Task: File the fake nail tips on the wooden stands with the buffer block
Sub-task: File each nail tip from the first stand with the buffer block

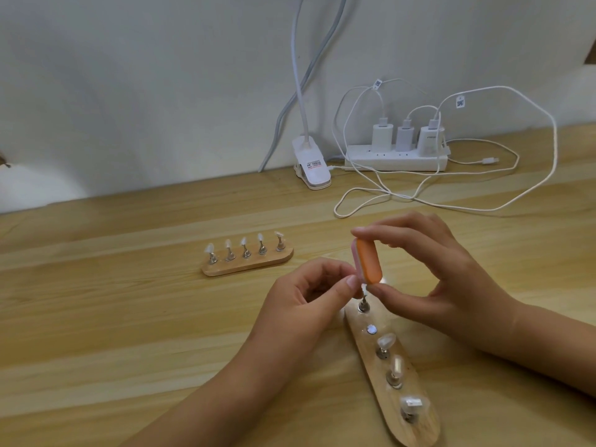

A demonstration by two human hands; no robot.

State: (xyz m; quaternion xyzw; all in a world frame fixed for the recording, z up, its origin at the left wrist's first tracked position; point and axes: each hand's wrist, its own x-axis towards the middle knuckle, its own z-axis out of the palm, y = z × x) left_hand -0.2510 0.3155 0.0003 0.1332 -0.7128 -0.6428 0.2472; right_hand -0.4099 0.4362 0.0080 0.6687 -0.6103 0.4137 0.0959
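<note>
My right hand [429,272] pinches an orange and pink buffer block [369,261] upright between thumb and forefinger. The block's lower end meets a nail tip on the top peg [363,300] of the near wooden stand [416,424]. My left hand [309,291] pinches that nail tip from the left; the tip itself is mostly hidden by the fingers. Below it the stand shows one bare metal socket [371,329] and three pegs with clear nail tips [386,341]. A second wooden stand [248,267] with several nail tips lies further back on the left.
The wooden table [129,317] runs to a white wall. At the back stand a white clip lamp base [311,169] and a power strip [396,161] with three chargers. White cables [419,198] loop over the table behind my hands.
</note>
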